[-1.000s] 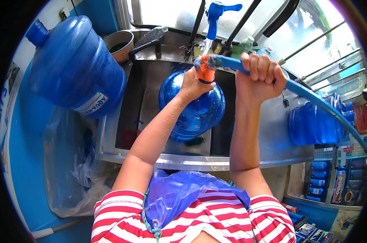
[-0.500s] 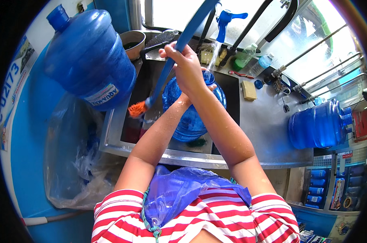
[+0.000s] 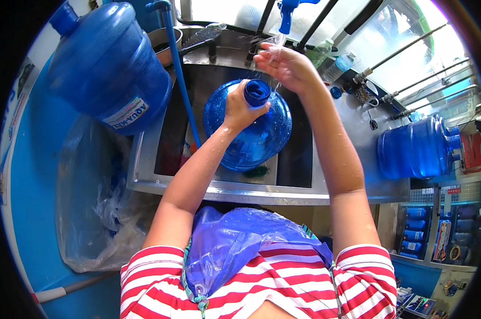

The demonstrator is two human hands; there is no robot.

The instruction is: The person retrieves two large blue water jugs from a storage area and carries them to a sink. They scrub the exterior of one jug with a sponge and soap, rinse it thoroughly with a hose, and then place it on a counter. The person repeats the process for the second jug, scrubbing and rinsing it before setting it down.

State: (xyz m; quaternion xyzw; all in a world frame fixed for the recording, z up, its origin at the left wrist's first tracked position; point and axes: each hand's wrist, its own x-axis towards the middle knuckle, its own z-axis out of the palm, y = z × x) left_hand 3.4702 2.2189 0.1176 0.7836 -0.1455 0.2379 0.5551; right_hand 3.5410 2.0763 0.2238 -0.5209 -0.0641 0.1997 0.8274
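Note:
A big translucent blue water jug (image 3: 251,141) stands in the metal sink (image 3: 293,154), its open mouth facing up. My left hand (image 3: 239,109) is wrapped round the neck of the jug. Under the blue tap (image 3: 287,18), water splashes over my right hand (image 3: 288,68), which is open with its fingers stretched out and holds nothing. The long blue brush handle (image 3: 181,85) leans against the sink's left side. Its orange bristles, low in the sink, are mostly hidden behind my left forearm.
Another large blue jug (image 3: 113,74) stands at the left, above a clear plastic bag (image 3: 86,212). A bowl (image 3: 163,53) is behind it. Small bottles (image 3: 340,66) line the back of the counter, scissors (image 3: 372,121) lie right, and a blue container (image 3: 413,149) sits at the right end.
My right hand has let go of the brush, which now rests at the sink's left side, and has moved right under the tap's water. The jug's mouth has shifted left, away from the stream.

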